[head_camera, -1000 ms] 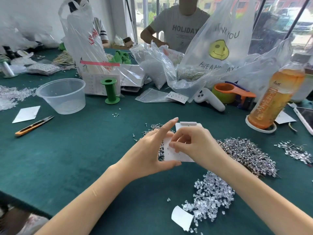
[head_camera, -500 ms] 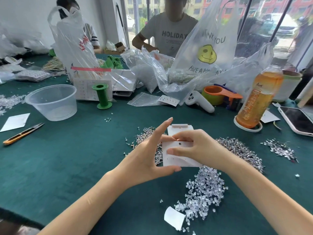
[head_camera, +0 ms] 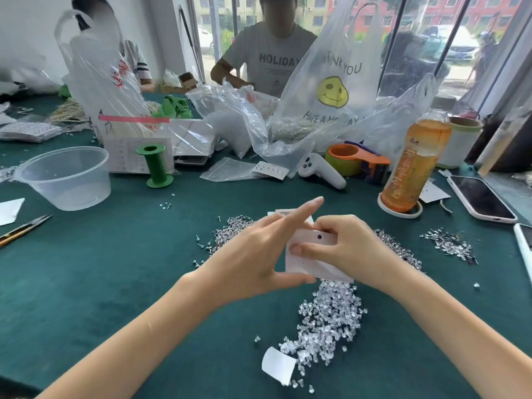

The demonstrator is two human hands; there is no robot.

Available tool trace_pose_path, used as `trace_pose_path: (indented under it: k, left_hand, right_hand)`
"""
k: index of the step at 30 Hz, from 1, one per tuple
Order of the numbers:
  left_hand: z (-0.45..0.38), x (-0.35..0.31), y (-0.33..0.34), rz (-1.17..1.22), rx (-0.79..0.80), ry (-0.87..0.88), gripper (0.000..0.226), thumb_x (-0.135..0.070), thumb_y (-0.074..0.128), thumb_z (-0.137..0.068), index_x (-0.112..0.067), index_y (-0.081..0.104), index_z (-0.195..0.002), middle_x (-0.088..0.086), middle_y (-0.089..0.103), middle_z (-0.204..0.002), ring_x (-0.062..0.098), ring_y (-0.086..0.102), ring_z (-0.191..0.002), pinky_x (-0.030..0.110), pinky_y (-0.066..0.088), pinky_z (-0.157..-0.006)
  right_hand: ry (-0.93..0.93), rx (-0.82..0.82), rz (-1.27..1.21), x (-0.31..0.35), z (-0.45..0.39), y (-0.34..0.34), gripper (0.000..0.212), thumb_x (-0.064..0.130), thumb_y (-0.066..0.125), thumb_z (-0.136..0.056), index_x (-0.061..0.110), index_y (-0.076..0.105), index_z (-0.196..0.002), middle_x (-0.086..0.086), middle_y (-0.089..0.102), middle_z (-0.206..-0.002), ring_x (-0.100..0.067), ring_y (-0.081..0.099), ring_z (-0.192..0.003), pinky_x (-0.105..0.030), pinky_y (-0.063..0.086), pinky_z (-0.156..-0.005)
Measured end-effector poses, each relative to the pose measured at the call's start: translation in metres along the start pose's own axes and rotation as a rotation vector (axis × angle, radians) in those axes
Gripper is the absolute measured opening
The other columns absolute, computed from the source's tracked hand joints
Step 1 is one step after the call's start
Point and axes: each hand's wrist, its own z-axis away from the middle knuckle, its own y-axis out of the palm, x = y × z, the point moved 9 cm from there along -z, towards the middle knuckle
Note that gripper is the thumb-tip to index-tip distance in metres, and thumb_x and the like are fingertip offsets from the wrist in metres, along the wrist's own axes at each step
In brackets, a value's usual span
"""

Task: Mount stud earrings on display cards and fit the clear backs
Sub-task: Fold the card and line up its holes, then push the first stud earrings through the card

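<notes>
Head view: both hands meet near the table's middle.
Left hand (head_camera: 253,263): thumb and fingers pinch display card (head_camera: 312,259); forefinger straight.
Right hand (head_camera: 344,249): fingers curled on card face.
Risk: flexing card could crease it, judging by grip.
Clear backs (head_camera: 328,321): heaped toward near edge.

Surface: table (head_camera: 95,272) with a dark green cloth top.
Near middle: stud earrings (head_camera: 230,226) in a heap, clear backs (head_camera: 331,315) in another.
Left: clear plastic bowl (head_camera: 64,178), green spool (head_camera: 155,165), utility knife (head_camera: 20,230).
Right: tea bottle (head_camera: 414,159), phone (head_camera: 480,197), tape dispenser (head_camera: 359,158).
</notes>
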Motion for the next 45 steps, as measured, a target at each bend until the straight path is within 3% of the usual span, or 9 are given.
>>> trace_pose_path:
  k: [4, 7, 11, 14, 16, 20, 26, 39, 45]
  left_hand:
    - [-0.016, -0.008, 0.005, -0.070, 0.007, 0.053, 0.098, -0.046, 0.074, -0.076, -0.024, 0.012, -0.149, -0.004, 0.046, -0.141, 0.009, 0.041, -0.125, 0.011, 0.027, -0.102]
    - [-0.011, 0.003, 0.002, 0.028, -0.015, -0.068, 0.095, -0.051, 0.071, -0.075, -0.026, 0.016, -0.149, -0.007, 0.043, -0.142, 0.002, 0.039, -0.126, 0.010, 0.028, -0.103]
    - [0.014, 0.023, 0.004, 0.133, 0.091, -0.206, 0.034, -0.033, 0.075, -0.080, -0.020, 0.065, -0.110, -0.013, 0.062, -0.093, 0.000, 0.056, -0.088, 0.017, 0.042, -0.084]
    - [0.041, 0.026, 0.020, 0.227, 0.328, -0.275, 0.008, -0.028, 0.073, -0.083, -0.024, 0.070, -0.089, -0.014, 0.065, -0.077, 0.001, 0.057, -0.072, 0.019, 0.046, -0.067]
    - [0.057, 0.025, 0.025, 0.261, 0.392, -0.304, 0.006, -0.031, 0.071, -0.083, -0.026, 0.069, -0.087, -0.015, 0.066, -0.078, 0.003, 0.058, -0.071, 0.020, 0.047, -0.066]
    - [0.076, 0.027, 0.023, 0.283, 0.385, -0.333, 0.003, -0.028, 0.071, -0.085, -0.027, 0.069, -0.086, -0.018, 0.065, -0.081, 0.007, 0.060, -0.075, 0.030, 0.051, -0.068]
    - [0.088, 0.024, 0.016, 0.310, 0.333, -0.357, 0.002, -0.024, 0.073, -0.083, -0.025, 0.071, -0.084, -0.010, 0.065, -0.083, 0.013, 0.061, -0.076, 0.032, 0.051, -0.069]
    - [0.096, 0.007, 0.013, 0.174, 0.207, -0.309, 0.009, -0.018, 0.074, -0.082, -0.023, 0.076, -0.089, -0.012, 0.061, -0.089, 0.003, 0.058, -0.079, 0.019, 0.047, -0.073]
    - [0.078, 0.015, 0.009, 0.280, 0.152, -0.357, 0.006, -0.010, 0.071, -0.084, -0.014, 0.073, -0.087, -0.008, 0.067, -0.083, 0.006, 0.060, -0.074, 0.020, 0.048, -0.069]
  right_hand:
    - [0.003, -0.142, -0.010, -0.008, 0.011, -0.028, 0.039, 0.056, 0.073, -0.067, 0.023, 0.053, -0.060, 0.012, 0.049, -0.052, -0.005, 0.041, -0.051, -0.021, 0.029, -0.048]
    - [0.007, -0.240, 0.042, -0.015, 0.027, -0.044, 0.038, 0.060, 0.069, -0.065, 0.025, 0.055, -0.064, 0.010, 0.056, -0.058, -0.005, 0.048, -0.055, -0.020, 0.032, -0.048]
    - [-0.124, -0.357, 0.188, -0.012, 0.049, -0.048, 0.035, 0.051, 0.071, -0.070, 0.021, 0.054, -0.066, 0.007, 0.053, -0.062, -0.010, 0.049, -0.059, -0.022, 0.035, -0.054]
    - [-0.287, -0.437, 0.261, -0.002, 0.058, -0.043, 0.041, 0.050, 0.067, -0.073, 0.011, 0.056, -0.066, 0.003, 0.052, -0.062, -0.017, 0.046, -0.056, -0.032, 0.041, -0.050]
    - [-0.374, -0.472, 0.298, 0.002, 0.062, -0.038, 0.044, 0.048, 0.071, -0.076, 0.007, 0.056, -0.065, 0.001, 0.053, -0.062, -0.019, 0.047, -0.056, -0.035, 0.043, -0.049]
    - [-0.550, -0.521, 0.372, 0.017, 0.069, -0.024, 0.044, 0.043, 0.074, -0.079, 0.007, 0.053, -0.063, 0.001, 0.050, -0.060, -0.017, 0.041, -0.059, -0.023, 0.035, -0.060]
    - [-0.768, -0.438, 0.404, 0.044, 0.076, 0.010, 0.042, 0.042, 0.069, -0.084, 0.006, 0.058, -0.065, -0.002, 0.053, -0.063, -0.022, 0.048, -0.061, -0.027, 0.038, -0.064]
    - [-0.913, -0.445, 0.478, 0.054, 0.088, 0.019, 0.046, 0.039, 0.063, -0.091, 0.006, 0.059, -0.058, -0.005, 0.051, -0.060, -0.026, 0.054, -0.057, -0.028, 0.038, -0.064]
    - [-0.955, -0.475, 0.477, 0.053, 0.093, 0.018, 0.048, 0.037, 0.057, -0.094, 0.006, 0.059, -0.059, -0.005, 0.052, -0.060, -0.026, 0.053, -0.062, -0.030, 0.039, -0.065]
